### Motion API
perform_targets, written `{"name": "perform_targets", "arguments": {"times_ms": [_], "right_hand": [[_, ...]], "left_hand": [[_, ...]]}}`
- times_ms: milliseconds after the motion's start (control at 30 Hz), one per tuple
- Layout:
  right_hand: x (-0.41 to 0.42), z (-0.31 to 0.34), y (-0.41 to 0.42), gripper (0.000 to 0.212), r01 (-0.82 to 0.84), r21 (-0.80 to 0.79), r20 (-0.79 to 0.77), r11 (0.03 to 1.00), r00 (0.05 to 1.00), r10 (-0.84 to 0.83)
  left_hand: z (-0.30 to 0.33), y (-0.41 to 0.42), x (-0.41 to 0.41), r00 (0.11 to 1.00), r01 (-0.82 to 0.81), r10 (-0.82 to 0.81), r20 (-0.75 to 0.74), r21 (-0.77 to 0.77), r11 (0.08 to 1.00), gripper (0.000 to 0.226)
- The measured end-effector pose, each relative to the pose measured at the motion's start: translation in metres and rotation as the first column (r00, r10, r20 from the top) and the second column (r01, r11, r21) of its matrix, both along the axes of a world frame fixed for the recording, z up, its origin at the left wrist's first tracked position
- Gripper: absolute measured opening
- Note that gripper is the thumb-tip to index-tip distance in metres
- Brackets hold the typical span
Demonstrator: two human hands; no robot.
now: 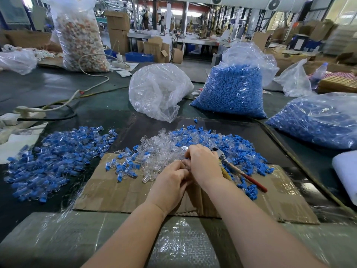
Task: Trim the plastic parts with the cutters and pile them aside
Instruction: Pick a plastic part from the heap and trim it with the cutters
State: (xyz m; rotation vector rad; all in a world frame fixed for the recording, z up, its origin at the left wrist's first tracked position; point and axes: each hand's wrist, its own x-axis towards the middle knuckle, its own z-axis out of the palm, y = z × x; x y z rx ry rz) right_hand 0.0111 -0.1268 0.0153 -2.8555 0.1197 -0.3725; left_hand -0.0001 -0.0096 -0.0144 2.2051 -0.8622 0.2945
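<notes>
Here your left hand [170, 182] and right hand [204, 163] meet, fingers of both curled on 1 small clear part [187, 167] pinched between them. Just right of your right hand lie the cutters [239, 171], untouched. Beyond your knuckles spreads the clear-and-blue heap [164, 147]; farther left, the piled parts [58, 159].

My left hand [170, 182] and right hand [204, 165] met over the cardboard sheet [119, 190] in front of me. The cutters [237, 169] lay just right of my right hand, on the sheet. A heap of loose parts [160, 151] sat behind my hands; a wider pile [56, 157] spread to the left. Behind stood three bags: one [158, 91] centre, one [233, 89] right of it, one [318, 120] far right.
</notes>
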Motion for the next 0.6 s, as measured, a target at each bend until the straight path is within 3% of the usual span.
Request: {"name": "perform_targets", "arguments": {"times_ms": [233, 433, 600], "right_hand": [[-0.029, -0.01, -0.009, 0.011, -0.022, 0.114, 0.209, 0.993, 0.978, -0.003], [-0.056, -0.025, -0.013, 0.009, -0.059, 0.148, 0.301, 0.987, 0.954, 0.012], [-0.063, -0.033, -0.013, 0.005, -0.097, 0.298, 0.355, 0.949, 0.935, -0.016]], "left_hand": [[0.002, -0.001, -0.001, 0.999, -0.01, 0.009, -0.04, -0.021, 1.0, 0.008], [-0.001, -0.002, 0.0, 0.999, -0.028, 0.029, -0.027, 0.001, 1.0, 0.008], [-0.004, -0.002, 0.001, 0.999, -0.027, 0.026, 0.026, 0.005, 1.0, 0.014]]}}
